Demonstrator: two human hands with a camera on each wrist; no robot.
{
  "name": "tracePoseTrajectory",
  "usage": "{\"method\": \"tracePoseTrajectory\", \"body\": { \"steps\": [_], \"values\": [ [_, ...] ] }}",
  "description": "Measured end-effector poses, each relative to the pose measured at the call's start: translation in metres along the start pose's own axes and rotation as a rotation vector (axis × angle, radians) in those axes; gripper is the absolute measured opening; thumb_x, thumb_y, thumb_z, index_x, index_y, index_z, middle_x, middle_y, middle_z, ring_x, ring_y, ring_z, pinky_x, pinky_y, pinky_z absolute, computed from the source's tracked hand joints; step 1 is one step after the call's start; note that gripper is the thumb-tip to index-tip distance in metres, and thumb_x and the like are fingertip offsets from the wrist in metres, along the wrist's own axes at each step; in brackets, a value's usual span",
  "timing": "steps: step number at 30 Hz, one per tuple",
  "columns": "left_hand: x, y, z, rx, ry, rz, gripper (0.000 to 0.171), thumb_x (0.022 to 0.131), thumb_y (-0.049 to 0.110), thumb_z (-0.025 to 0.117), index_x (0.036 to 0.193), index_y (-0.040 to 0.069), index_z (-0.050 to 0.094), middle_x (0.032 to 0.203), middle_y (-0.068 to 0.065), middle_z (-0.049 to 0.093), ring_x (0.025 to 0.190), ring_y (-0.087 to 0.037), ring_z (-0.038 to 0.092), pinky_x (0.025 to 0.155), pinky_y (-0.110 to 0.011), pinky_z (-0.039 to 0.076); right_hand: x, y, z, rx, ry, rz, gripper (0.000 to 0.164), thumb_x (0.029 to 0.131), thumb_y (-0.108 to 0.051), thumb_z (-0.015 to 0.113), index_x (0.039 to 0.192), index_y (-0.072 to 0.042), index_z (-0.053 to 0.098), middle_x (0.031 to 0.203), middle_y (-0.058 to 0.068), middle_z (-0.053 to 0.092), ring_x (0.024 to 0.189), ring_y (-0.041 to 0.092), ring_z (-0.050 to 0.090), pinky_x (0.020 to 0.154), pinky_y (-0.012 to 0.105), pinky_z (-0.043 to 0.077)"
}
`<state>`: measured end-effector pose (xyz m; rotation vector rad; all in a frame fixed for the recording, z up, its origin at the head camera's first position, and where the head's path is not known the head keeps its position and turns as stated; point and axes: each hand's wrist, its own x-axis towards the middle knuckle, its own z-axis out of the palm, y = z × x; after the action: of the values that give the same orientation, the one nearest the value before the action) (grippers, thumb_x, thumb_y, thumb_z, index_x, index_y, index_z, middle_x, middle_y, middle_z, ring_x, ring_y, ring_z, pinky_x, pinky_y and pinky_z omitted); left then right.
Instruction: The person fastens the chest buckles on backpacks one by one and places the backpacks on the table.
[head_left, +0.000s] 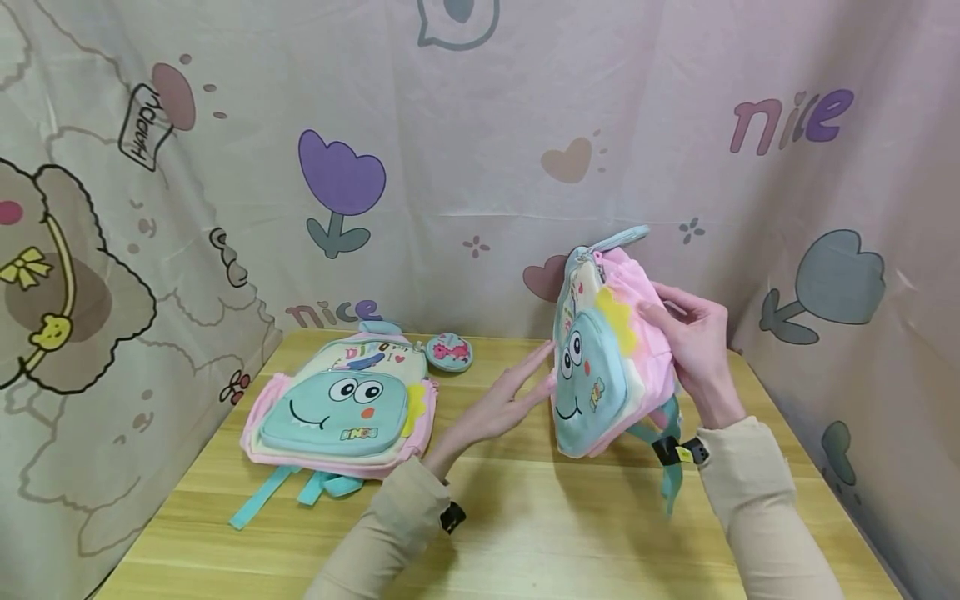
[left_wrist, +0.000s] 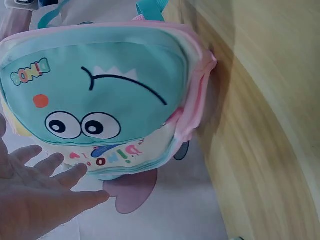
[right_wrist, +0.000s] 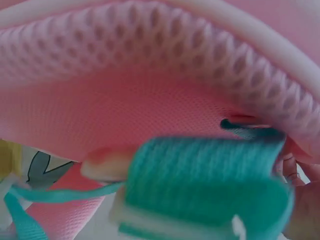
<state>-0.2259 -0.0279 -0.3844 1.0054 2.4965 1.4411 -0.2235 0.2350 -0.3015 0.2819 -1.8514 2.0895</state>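
My right hand (head_left: 693,342) grips the pink back and side of a small children's backpack (head_left: 592,383), holding it upright and turned to the left above the table. Its teal front pocket (left_wrist: 110,90) bears a cartoon dinosaur face. My left hand (head_left: 495,408) reaches toward that front with fingers spread; whether the fingertips touch it I cannot tell. Close up in the right wrist view are pink mesh padding (right_wrist: 140,105) and a teal webbing strap (right_wrist: 200,175). Most of the right hand is hidden there.
A second, matching backpack (head_left: 337,417) lies face up on the left of the wooden table (head_left: 525,542), teal straps (head_left: 262,497) trailing toward the front. A round coin pouch (head_left: 450,352) hangs off its zipper. Printed cloth (head_left: 465,150) surrounds the table's back and sides.
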Motion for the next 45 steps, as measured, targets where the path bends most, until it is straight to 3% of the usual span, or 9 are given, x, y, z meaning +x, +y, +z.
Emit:
{"method": "tracePoseTrajectory", "body": {
  "steps": [6,16,22,26,29,33,38,41,45],
  "values": [
    [0.001,0.004,-0.004,-0.077,0.016,-0.014,0.062,0.106,0.052,0.038,0.162,0.035,0.016,0.17,0.005,0.015,0.158,-0.021,0.016,0.124,-0.057,0.021,0.002,0.0,0.015,-0.064,-0.025,0.027,0.031,0.091,-0.008,0.073,0.121,-0.002,0.072,0.097,-0.009,0.074,0.077,0.005,0.074,0.067,0.021,0.06],
    [0.001,0.008,-0.007,-0.236,0.012,-0.005,0.068,0.106,0.053,0.039,0.163,0.031,0.009,0.171,0.004,0.009,0.155,-0.029,0.023,0.121,-0.051,0.033,0.001,0.013,0.046,-0.16,-0.081,0.016,0.037,0.095,-0.007,0.066,0.128,0.011,0.061,0.094,-0.018,0.073,0.083,0.002,0.071,0.077,0.017,0.059],
    [0.001,0.013,-0.009,-0.249,0.051,-0.002,0.071,0.106,0.052,0.04,0.162,0.032,0.002,0.171,0.007,-0.002,0.158,-0.021,0.004,0.127,-0.048,0.017,-0.003,0.021,0.056,-0.182,-0.146,-0.01,0.037,0.097,-0.006,0.063,0.13,0.009,0.061,0.096,-0.021,0.071,0.086,-0.001,0.065,0.077,0.013,0.055],
    [0.001,0.019,-0.012,-0.254,0.096,-0.014,0.07,0.107,0.049,0.04,0.162,0.033,0.002,0.171,0.007,-0.004,0.159,-0.02,0.0,0.128,-0.048,0.013,-0.007,0.024,0.059,-0.2,-0.229,-0.037,0.039,0.099,-0.005,0.059,0.135,0.007,0.058,0.098,-0.021,0.068,0.09,0.001,0.061,0.078,0.013,0.052],
    [0.001,0.024,-0.015,-0.257,0.129,-0.031,0.068,0.107,0.049,0.04,0.162,0.036,0.003,0.171,0.007,-0.003,0.159,-0.02,0.001,0.128,-0.05,0.013,-0.01,0.028,0.059,-0.247,-0.309,-0.082,0.04,0.101,-0.007,0.055,0.14,0.004,0.055,0.107,-0.013,0.067,0.096,0.0,0.061,0.082,0.013,0.052],
    [-0.001,0.028,-0.02,-0.265,0.163,-0.048,0.066,0.107,0.046,0.042,0.162,0.038,0.005,0.171,0.005,-0.001,0.158,-0.023,0.005,0.127,-0.053,0.017,-0.015,0.036,0.056,-0.302,-0.414,-0.144,0.043,0.103,-0.008,0.05,0.146,-0.001,0.05,0.127,0.012,0.066,0.103,0.003,0.061,0.086,0.015,0.052],
    [-0.004,0.03,-0.026,-0.313,0.195,-0.068,0.068,0.108,0.037,0.045,0.162,0.036,0.004,0.172,-0.003,0.001,0.151,-0.029,0.027,0.121,-0.053,0.033,-0.021,0.047,0.054,-0.426,-0.509,-0.206,0.047,0.104,-0.011,0.048,0.151,-0.007,0.046,0.153,0.019,0.048,0.133,0.022,0.05,0.111,0.04,0.042],
    [-0.007,0.031,-0.03,-0.307,0.222,-0.088,0.071,0.107,0.037,0.047,0.162,0.035,0.004,0.172,-0.003,0.002,0.153,-0.029,0.023,0.124,-0.053,0.027,-0.025,0.053,0.054,-0.482,-0.557,-0.234,0.045,0.105,-0.012,0.048,0.15,-0.004,0.047,0.159,0.018,0.041,0.147,0.037,0.036,0.119,0.061,0.029],
    [-0.012,0.032,-0.035,-0.287,0.249,-0.174,0.075,0.103,0.044,0.051,0.161,0.04,0.003,0.172,0.0,0.002,0.157,-0.028,0.013,0.125,-0.054,0.023,-0.03,0.062,0.052,-0.53,-0.615,-0.254,0.044,0.105,-0.013,0.049,0.148,-0.003,0.048,0.161,0.019,0.037,0.15,0.043,0.029,0.119,0.067,0.025]
  ]
}}
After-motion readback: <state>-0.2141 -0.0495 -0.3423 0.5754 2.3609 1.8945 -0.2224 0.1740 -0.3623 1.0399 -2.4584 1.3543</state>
